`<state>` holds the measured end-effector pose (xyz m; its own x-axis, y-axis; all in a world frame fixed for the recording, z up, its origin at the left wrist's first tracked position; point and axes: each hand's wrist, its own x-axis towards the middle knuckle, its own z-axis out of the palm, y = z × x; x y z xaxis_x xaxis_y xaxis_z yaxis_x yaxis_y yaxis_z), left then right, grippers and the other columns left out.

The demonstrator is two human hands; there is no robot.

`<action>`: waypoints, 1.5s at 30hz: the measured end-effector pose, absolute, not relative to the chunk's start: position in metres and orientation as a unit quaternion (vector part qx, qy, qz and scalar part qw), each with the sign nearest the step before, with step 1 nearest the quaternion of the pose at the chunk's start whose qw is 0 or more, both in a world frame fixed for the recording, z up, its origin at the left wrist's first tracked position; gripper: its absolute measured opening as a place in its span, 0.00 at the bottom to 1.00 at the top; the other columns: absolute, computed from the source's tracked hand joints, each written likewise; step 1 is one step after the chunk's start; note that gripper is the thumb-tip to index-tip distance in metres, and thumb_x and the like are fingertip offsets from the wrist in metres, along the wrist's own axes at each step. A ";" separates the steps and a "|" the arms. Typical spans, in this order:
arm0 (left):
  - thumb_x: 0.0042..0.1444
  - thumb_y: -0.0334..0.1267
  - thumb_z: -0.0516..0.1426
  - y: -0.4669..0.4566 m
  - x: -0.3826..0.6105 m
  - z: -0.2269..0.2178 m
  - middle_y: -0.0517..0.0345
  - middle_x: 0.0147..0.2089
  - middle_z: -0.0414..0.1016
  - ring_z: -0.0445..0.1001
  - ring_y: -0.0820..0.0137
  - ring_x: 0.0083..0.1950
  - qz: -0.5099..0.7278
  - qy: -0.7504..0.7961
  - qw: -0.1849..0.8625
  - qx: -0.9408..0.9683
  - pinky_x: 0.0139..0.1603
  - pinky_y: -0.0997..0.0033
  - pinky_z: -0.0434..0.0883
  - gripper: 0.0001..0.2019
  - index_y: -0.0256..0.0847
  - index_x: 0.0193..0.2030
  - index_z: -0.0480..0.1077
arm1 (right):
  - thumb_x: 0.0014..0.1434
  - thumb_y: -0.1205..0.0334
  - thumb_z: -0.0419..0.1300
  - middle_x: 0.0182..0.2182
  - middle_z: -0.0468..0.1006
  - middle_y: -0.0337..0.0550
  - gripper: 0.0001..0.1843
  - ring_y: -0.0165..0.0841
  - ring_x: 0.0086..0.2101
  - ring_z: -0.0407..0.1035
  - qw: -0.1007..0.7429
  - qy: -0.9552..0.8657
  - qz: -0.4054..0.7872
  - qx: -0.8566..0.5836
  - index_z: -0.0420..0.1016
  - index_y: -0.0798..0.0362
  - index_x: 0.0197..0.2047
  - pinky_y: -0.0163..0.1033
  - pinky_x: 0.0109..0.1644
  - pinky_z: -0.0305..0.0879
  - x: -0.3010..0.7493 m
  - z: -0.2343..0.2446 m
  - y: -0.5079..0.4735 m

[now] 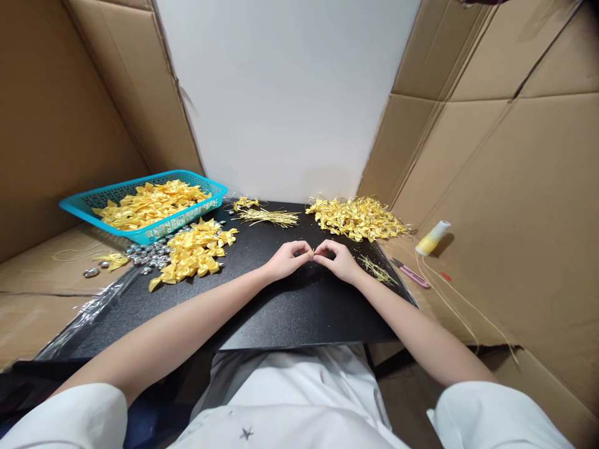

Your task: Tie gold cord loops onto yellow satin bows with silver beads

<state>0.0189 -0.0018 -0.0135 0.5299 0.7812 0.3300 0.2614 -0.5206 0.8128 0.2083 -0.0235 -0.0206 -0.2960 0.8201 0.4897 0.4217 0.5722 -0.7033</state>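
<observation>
Over the middle of the black tabletop [281, 318], my left hand [286, 259] and my right hand [340, 260] meet fingertip to fingertip. Both are closed in a pinch. A tiny yellowish bit shows between the fingertips, too small to name. Beyond my hands lies a bundle of short gold cords [271, 217]. To the left is a heap of yellow ribbon bows [194, 249] beside shiny silver domed pieces [148, 254]. At the back right sits a pile of yellow bows with gold cord loops [358, 218].
A blue basket [145, 236] of yellow bows stands at the back left. Right of my right hand are loose cord pieces [378, 270], a pink cutter [412, 273] and a thread spool [433, 238]. Cardboard walls [515, 187] enclose both sides.
</observation>
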 end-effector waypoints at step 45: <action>0.46 0.38 0.55 -0.004 0.018 -0.005 0.61 0.26 0.70 0.67 0.71 0.33 0.376 0.277 0.506 0.726 0.42 0.70 0.64 0.09 0.38 0.20 0.69 | 0.57 0.64 0.60 0.27 0.72 0.37 0.07 0.32 0.31 0.66 0.418 -0.829 0.093 -0.360 0.68 0.51 0.28 0.43 0.45 0.56 0.203 -0.008 -0.039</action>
